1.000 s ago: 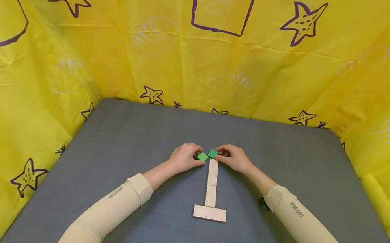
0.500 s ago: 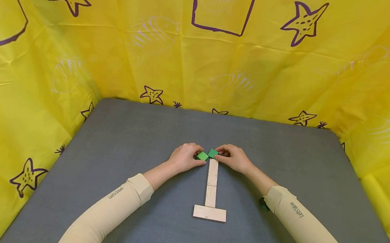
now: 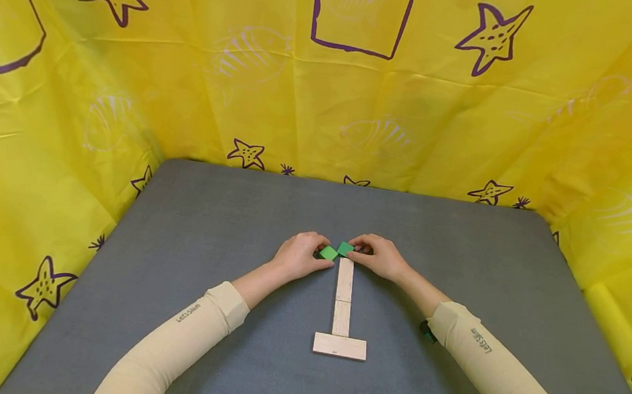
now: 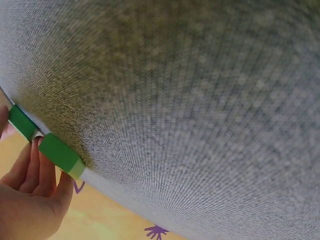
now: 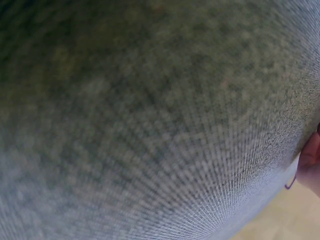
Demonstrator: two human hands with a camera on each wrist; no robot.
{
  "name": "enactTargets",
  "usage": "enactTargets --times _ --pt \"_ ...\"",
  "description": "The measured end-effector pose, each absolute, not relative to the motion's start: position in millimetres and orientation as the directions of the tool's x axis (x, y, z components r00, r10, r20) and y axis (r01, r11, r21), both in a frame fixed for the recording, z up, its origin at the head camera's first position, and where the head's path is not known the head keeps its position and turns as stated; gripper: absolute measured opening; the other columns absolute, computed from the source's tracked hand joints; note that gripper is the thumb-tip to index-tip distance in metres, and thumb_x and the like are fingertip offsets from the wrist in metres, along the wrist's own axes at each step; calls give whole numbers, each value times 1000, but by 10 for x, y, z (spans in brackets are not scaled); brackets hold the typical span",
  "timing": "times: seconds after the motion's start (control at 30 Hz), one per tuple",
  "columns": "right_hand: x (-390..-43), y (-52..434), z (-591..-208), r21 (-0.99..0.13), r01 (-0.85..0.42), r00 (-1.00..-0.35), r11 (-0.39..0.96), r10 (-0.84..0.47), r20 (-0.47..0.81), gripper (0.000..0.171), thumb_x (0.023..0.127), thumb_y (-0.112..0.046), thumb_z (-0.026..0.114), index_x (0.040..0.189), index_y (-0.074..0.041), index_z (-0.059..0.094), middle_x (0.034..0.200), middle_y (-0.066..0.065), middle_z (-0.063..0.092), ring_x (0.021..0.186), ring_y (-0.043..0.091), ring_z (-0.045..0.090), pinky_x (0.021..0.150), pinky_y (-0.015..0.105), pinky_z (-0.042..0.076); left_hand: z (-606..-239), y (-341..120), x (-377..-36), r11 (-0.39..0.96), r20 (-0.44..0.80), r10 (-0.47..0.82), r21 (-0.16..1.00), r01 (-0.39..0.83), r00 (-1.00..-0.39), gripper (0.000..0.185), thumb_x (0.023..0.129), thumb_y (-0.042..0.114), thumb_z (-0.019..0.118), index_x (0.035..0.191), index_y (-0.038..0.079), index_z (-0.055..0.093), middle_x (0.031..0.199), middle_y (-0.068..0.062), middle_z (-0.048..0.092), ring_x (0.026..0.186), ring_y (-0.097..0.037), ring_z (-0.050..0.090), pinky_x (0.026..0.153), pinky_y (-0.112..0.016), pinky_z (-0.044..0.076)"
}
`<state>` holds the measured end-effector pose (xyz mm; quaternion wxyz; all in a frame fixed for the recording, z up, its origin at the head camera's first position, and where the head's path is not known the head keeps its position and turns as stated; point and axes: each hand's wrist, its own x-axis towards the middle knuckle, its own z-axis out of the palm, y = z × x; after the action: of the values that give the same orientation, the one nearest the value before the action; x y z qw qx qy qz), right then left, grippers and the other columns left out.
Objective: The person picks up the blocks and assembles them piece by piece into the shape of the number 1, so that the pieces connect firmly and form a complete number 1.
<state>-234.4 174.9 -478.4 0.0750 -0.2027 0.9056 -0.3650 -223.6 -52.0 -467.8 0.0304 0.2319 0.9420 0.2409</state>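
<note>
My left hand [image 3: 299, 254] pinches a light green square block [image 3: 328, 253] between thumb and fingers. Just to its right, my right hand [image 3: 377, 255] holds a darker green square block [image 3: 345, 249]. The two blocks meet nearly corner to corner, both turned at an angle, at the far end of a pale wooden strip [image 3: 344, 279]. Seen from the left wrist, the left hand's block [image 4: 59, 152] has visible thickness, and the other green block [image 4: 22, 122] lies close beside it. Only part of the right hand [image 5: 311, 165] shows in the right wrist view.
A second pale wooden strip [image 3: 341, 318] continues the first toward me, ending at a crosswise wooden plank [image 3: 340, 346]. All lie flat on the grey table [image 3: 204, 211]. A yellow cloth [image 3: 326, 95] with sea-creature drawings surrounds the table's back and sides.
</note>
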Motion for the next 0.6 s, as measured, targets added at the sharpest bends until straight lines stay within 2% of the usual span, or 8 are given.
enactTargets --times 0.6 --pt "-2354 1746 -4796 -692 -317 -909 649 -417 26 27 91 -26 71 112 -9 70 93 1 62 83 16 54 74 32 45 -4668 -558 -2241 761 50 436 513 397 -899 46 83 37 78 117 8 68 100 -3 66 90 -17 61 77 -33 52"
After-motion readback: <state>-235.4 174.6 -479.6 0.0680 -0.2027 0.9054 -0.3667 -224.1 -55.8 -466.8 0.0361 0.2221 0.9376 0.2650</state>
